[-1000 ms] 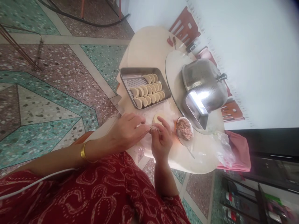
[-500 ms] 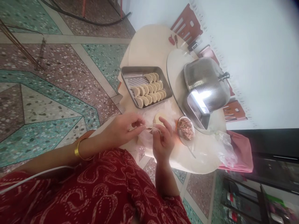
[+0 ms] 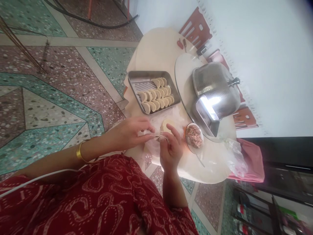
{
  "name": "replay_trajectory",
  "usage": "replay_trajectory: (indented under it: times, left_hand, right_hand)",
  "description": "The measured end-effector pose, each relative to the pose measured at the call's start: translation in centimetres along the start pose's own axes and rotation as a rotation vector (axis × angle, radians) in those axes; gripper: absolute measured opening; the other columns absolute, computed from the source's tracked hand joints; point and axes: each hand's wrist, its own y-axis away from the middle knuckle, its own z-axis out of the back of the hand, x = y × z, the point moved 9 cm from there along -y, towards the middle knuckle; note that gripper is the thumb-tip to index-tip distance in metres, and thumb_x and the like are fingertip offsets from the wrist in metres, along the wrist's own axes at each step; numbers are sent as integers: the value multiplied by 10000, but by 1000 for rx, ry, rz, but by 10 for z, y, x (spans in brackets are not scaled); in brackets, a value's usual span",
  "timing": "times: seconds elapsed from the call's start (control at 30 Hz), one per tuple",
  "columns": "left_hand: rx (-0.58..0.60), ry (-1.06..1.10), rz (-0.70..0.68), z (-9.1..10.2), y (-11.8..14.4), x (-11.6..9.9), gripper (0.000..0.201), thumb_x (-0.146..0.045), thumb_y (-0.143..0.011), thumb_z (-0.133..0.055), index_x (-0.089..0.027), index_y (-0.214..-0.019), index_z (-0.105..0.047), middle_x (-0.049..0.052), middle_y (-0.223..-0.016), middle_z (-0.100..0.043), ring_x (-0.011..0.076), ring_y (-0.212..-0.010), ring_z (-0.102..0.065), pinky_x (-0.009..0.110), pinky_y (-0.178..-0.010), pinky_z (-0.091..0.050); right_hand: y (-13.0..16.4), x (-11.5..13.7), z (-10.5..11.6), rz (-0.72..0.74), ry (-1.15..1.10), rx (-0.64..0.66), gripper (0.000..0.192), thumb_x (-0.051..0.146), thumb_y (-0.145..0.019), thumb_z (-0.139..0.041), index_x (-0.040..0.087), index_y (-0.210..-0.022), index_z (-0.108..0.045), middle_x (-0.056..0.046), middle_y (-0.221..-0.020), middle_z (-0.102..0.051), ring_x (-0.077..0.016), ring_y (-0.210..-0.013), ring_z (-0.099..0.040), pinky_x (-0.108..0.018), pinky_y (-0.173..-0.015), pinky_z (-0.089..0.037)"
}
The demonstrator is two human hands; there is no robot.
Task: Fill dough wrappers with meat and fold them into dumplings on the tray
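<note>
We hold a dumpling (image 3: 160, 138) between both hands at the near edge of the table (image 3: 156, 49) — our left hand (image 3: 129, 132) pinches its left end with fingertips closed, our right hand (image 3: 171, 148) cups it from below, fingers curled around it. Just beyond lies a stack of wrappers (image 3: 166, 124). A bowl (image 3: 194, 137) of filling sits to the right; a tray (image 3: 137, 76) of dumplings stands farther off.

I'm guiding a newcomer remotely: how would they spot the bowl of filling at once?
Start at the round pale table. Just right of the person's right hand, below the steel tray of dumplings, sits a small bowl. It alone holds pinkish minced filling.
</note>
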Motion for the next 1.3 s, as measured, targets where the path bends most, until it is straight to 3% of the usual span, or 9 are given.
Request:
replay_trajectory:
  times: [0.23, 0.57, 0.73, 0.83, 0.93, 1.13, 1.3]
  left_hand:
    - [-42, -126, -97, -2, 0, -8, 209, -244, -950, -512, -146, -857, -672, 49, -840, -652, 148, -796, -608, 264, -728, -471]
    - [-29, 99, 144, 3, 1, 9, 167, -278, -900, -547, -167, -873, -669, 14, -835, -684, 124, -772, -620, 244, -715, -463]
    - [61, 45, 190, -7, 3, 17, 160, -284, -868, -564, -170, -810, -660, 5, -762, -667, 124, -698, -592, 241, -641, -429]
    - [25, 30, 209, -7, 4, 19, 146, -256, -851, -548, -171, -781, -643, -5, -724, -649, 113, -657, -570, 236, -627, -421]
    - [-31, 71, 249, -4, 5, 21, 130, -236, -833, -535, -169, -774, -629, -15, -690, -625, 103, -621, -546, 215, -578, -407]
    - [-5, 255, 314, -11, 8, 25, 122, -220, -845, -531, -162, -799, -629, -39, -665, -602, 80, -595, -536, 199, -569, -417]
    - [-3, 300, 287, -11, 9, 22, 154, -235, -873, -540, -165, -796, -653, -28, -696, -633, 90, -642, -566, 204, -586, -430]
  right_hand:
    - [2, 1, -1, 12, -8, 19, 128, 184, -907, -552, 220, -965, -661, -102, -1199, -667, -202, -1094, -667, -374, -828, -605]
    - [4, -4, -4, -28, -29, 47, 129, 194, -902, -557, 218, -958, -671, -105, -1202, -667, -209, -1081, -672, -362, -780, -618]
    - [2, -6, -6, -30, -51, 51, 128, 193, -897, -566, 211, -966, -673, -116, -1216, -659, -213, -1060, -680, -350, -755, -623]
    - [2, -4, -7, -15, -51, 60, 133, 192, -900, -557, 217, -972, -666, -117, -1221, -653, -210, -1059, -678, -339, -734, -620]
    - [2, -1, -11, -3, -44, 116, 124, 200, -900, -558, 218, -964, -662, -118, -1242, -638, -192, -996, -690, -307, -680, -608]
    - [2, 3, -22, 12, -98, 243, 104, 187, -895, -573, 215, -958, -651, -119, -1282, -610, -136, -814, -702, -297, -689, -600]
    - [0, 3, -21, 15, -101, 214, 116, 180, -888, -577, 220, -965, -654, -109, -1227, -648, -210, -1041, -687, -318, -730, -596]
